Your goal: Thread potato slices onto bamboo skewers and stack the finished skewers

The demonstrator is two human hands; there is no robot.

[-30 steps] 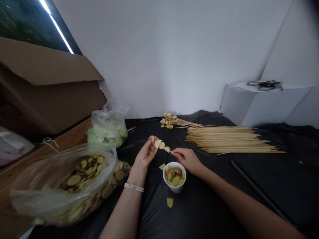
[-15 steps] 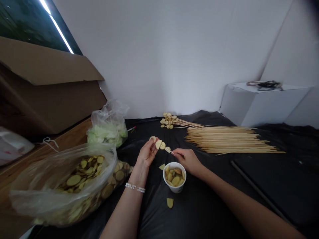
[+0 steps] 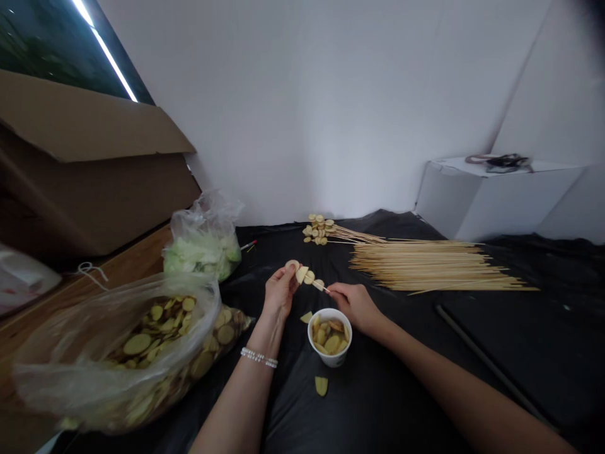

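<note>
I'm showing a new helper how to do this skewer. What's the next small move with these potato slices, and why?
Probably the left hand should take one more potato slice from the white cup. The bamboo skewer still shows a bare stretch beside the right hand, and the cup sits just below both hands.

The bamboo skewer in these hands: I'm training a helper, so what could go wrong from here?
The bamboo skewer runs toward the left hand, so a hard push could jab its fingers. The potato slices on it might split. The white paper cup sits just below the right hand, and a knock could tip it.
</note>
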